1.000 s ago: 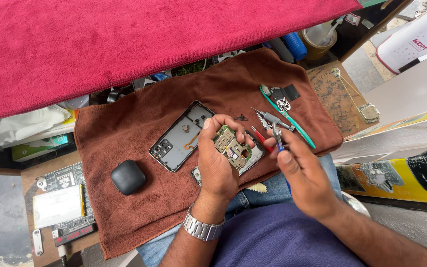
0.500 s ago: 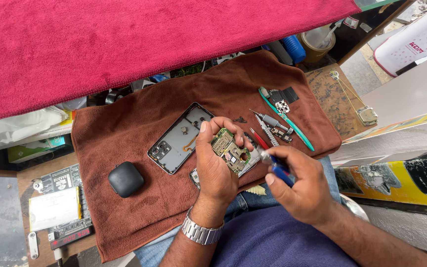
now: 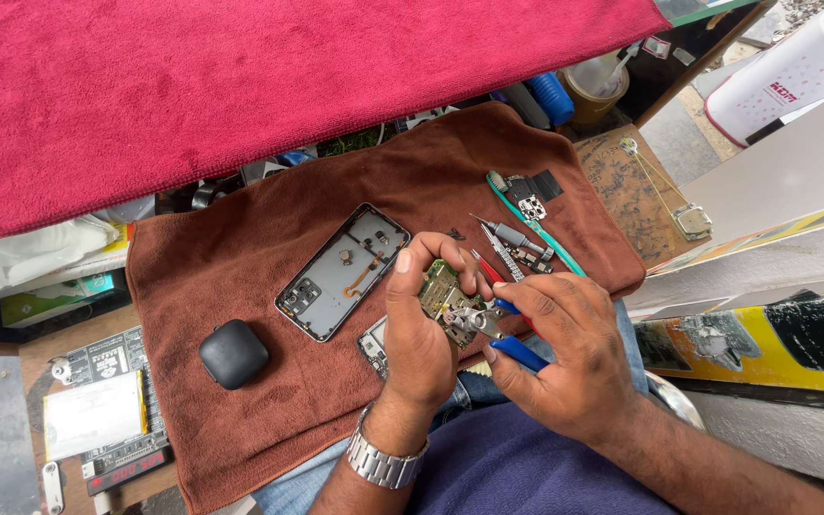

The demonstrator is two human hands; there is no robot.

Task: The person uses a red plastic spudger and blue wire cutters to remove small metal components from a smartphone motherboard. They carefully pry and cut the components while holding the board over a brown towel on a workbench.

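Head cam: mid-teardown, left hand (image 3: 422, 329) pinching the phone's green circuit board (image 3: 445, 296) just right of the opened phone shell (image 3: 340, 272).
Right hand (image 3: 560, 358) is closed around blue-handled pliers (image 3: 498, 329), tip on the board; next I probably need a gentle, steady pull.

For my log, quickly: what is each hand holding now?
Left hand: closed on the circuit board.
Right hand: closed on the blue-handled pliers.

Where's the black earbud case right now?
Head view, lower left: the black earbud case sits on the brown towel, below-left of the opened phone back and left of the left hand.
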